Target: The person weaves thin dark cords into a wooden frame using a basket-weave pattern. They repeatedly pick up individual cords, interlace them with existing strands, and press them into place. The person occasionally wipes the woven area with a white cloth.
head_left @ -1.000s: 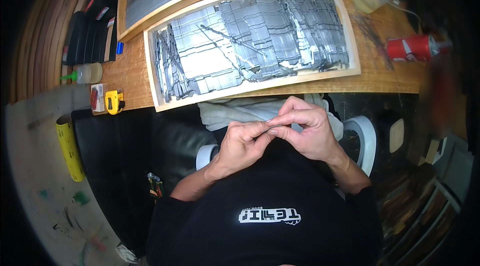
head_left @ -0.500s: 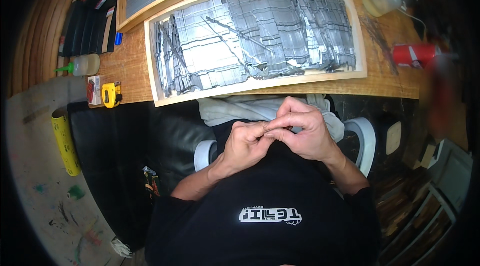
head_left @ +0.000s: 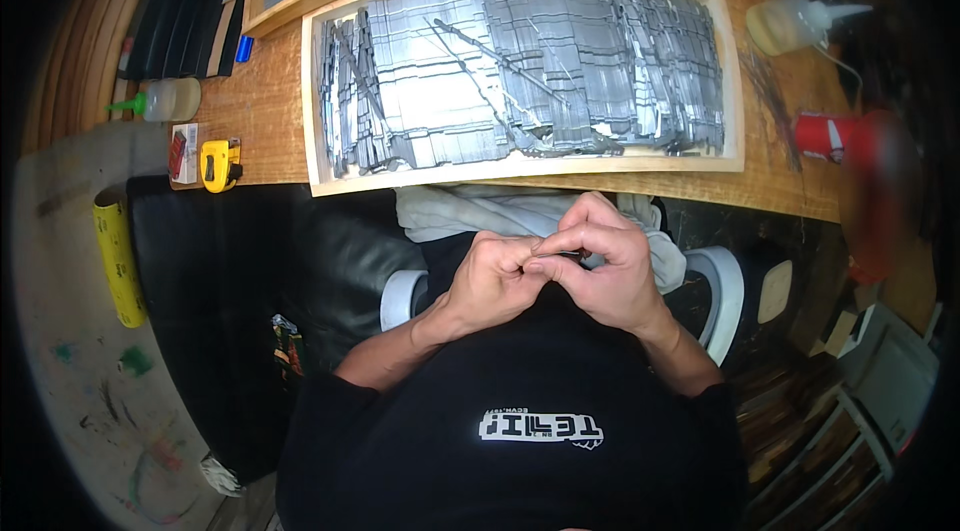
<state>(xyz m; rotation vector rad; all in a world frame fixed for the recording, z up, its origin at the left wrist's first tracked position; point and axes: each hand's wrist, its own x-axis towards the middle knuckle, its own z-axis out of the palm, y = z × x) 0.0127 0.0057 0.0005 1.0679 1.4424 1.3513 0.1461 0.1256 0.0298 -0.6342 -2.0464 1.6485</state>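
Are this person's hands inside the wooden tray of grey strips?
No, the left hand and right hand meet around a small dark piece outside and in front of the wooden tray.

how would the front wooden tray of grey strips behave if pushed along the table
The wooden tray would likely slide rather than tip, being broad and low. Its solid-looking walls suggest little flex. The grey strips inside may shift, since some lie slantwise across others.

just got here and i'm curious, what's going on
A person's left hand and right hand meet in front of the table, holding a small dark piece, mostly hidden, between them. On the table, a shallow wooden tray holds many thin gray strips, a few lying slantwise on top. A yellow tape measure sits to its left.
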